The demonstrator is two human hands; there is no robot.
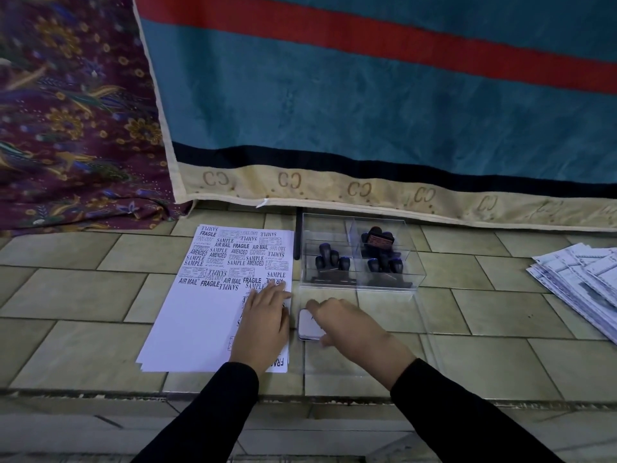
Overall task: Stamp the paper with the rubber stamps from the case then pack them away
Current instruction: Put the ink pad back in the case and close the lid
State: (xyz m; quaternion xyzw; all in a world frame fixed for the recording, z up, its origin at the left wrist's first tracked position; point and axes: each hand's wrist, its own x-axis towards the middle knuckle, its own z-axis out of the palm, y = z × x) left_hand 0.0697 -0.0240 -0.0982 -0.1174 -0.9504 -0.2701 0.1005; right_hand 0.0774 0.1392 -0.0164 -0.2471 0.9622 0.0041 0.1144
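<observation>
As right hand (pixel 354 325) grips pad (pixel 309 324), stamps (pixel 332 260) cased

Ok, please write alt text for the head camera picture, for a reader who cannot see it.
A person's left hand lies flat on a sheet of paper half covered with stamped words, while the right hand holds a small white box beside it. Behind, on the tiled floor, a clear case holds dark rubber stamps.

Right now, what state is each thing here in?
Paper: flat, partly stamped, left hand resting open on it.
Clear case: open, lid folded flat.
Stamps: inside the case compartments.
Ink pad: looks closed, right hand grips it.
Side stack of sheets: fanned, untouched.
</observation>
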